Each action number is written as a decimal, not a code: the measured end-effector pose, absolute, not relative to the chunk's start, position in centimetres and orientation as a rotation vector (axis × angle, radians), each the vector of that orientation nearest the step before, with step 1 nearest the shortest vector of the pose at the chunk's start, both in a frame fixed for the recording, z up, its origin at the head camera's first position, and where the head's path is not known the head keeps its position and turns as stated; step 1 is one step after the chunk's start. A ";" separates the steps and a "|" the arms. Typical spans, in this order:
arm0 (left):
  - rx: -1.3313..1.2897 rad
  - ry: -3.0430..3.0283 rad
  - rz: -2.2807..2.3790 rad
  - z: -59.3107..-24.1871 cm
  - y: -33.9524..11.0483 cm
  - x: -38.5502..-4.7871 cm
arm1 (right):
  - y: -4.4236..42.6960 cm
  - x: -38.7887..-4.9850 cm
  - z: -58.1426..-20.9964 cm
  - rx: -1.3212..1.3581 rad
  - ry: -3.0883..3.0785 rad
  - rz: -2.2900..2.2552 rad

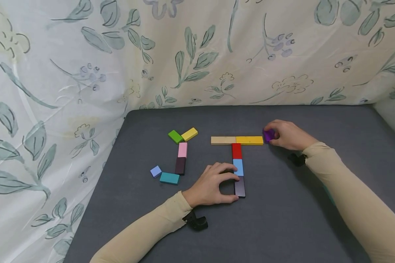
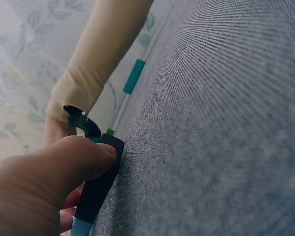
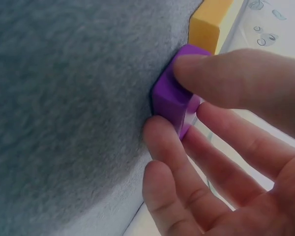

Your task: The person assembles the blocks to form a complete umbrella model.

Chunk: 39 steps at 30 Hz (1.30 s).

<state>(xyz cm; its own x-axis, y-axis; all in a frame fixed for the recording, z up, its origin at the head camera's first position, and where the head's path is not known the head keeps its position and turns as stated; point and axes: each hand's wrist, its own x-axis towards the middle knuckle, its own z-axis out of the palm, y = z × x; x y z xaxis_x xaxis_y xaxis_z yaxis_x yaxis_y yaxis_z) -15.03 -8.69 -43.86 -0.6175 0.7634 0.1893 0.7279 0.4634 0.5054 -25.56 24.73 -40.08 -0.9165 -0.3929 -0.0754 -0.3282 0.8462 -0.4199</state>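
Observation:
In the head view several wooden blocks form a T. A beige block (image 1: 223, 140) and a yellow block (image 1: 250, 140) make its top bar; a red block (image 1: 237, 151), a light blue block (image 1: 239, 165) and a greyish-purple block (image 1: 240, 188) run down as its stem. My left hand (image 1: 212, 185) spans the greyish-purple block, thumb at its near end and fingertips by the joint with the light blue one. Between thumb and fingers my right hand (image 1: 291, 135) pinches a purple block (image 3: 169, 91) at the yellow block's right end; whether they touch is unclear.
Left of the T, a bent line holds a green block (image 1: 175, 136), another yellow block (image 1: 190, 134), a pink block (image 1: 182, 149), a dark plum block (image 1: 180, 166), a teal block (image 1: 169, 178) and a small blue block (image 1: 156, 171). My right forearm mostly hides another teal block (image 2: 134, 76).

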 end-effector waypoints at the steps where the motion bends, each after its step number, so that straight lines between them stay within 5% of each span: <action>1: 1.342 2.632 0.860 -43.9 -8.7 -15.0 | 24.6 -25.7 -40.1 -0.562 2.867 -0.615; 39: 1.351 2.638 0.847 -44.5 -8.8 -15.2 | 23.3 -25.8 -40.5 -0.532 2.876 -0.608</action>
